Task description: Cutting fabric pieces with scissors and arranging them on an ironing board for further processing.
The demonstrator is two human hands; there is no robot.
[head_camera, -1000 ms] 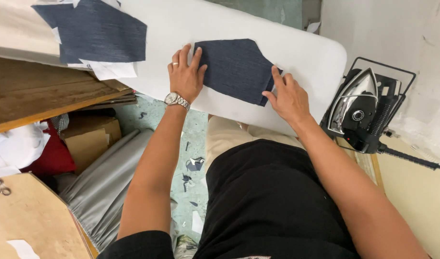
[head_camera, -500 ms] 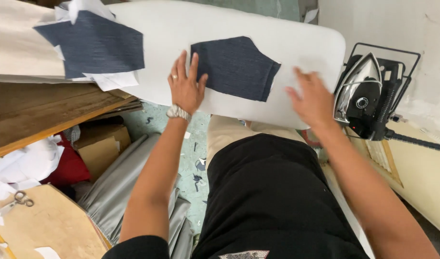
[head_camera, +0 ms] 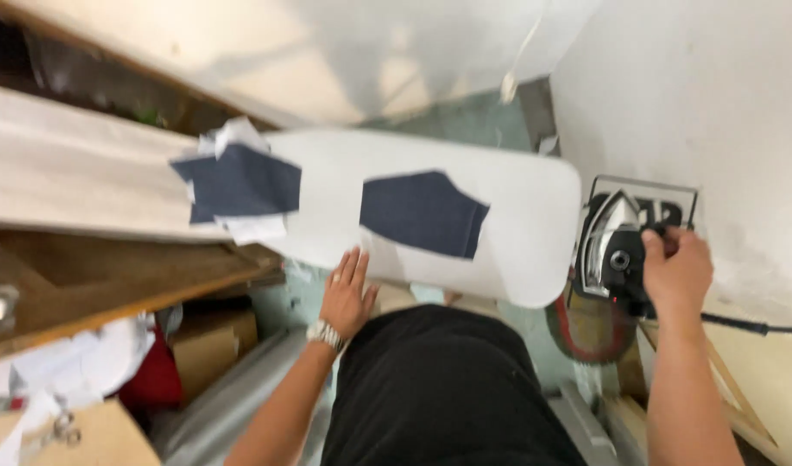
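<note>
One iron, two navy fabric pieces.
The right hand [head_camera: 676,274] is gripping the iron [head_camera: 616,250] at three o'clock; the left hand [head_camera: 347,295] is lying flat, fingers apart, on the ironing board [head_camera: 525,216], below one fabric piece [head_camera: 423,212]; the other piece [head_camera: 238,183] is lying at nine o'clock.

The right hand [head_camera: 676,274] grips the iron [head_camera: 616,250] at three o'clock; the left hand [head_camera: 347,293] rests, seemingly flat, on the ironing board [head_camera: 517,185] edge below the navy fabric piece [head_camera: 422,213].
</note>
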